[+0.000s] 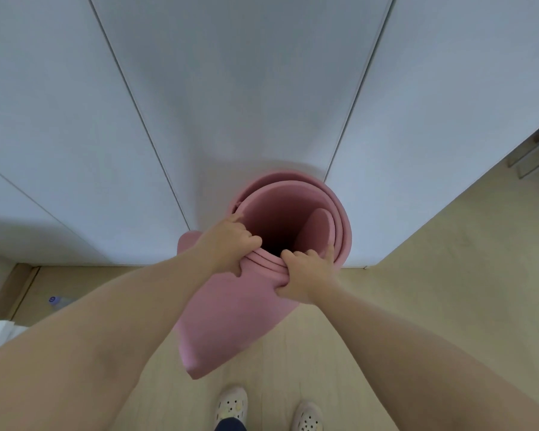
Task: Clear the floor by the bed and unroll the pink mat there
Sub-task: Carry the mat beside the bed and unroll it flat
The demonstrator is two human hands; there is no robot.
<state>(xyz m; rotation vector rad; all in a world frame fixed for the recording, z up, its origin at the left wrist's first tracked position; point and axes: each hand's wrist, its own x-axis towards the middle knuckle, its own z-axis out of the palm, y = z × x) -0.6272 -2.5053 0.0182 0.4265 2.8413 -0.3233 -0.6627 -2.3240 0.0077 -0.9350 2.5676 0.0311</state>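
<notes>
While the mat stands rolled on end on the floor against white doors, both hands, left and right, clamp fingers over its near rim, likely to lift it.

pink mat stands upright, loosely rolled, open end up.

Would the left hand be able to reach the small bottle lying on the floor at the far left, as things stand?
Probably not yet: the left hand is gripping the pink mat's rim, and the bottle lies low on the floor, well apart.
</notes>
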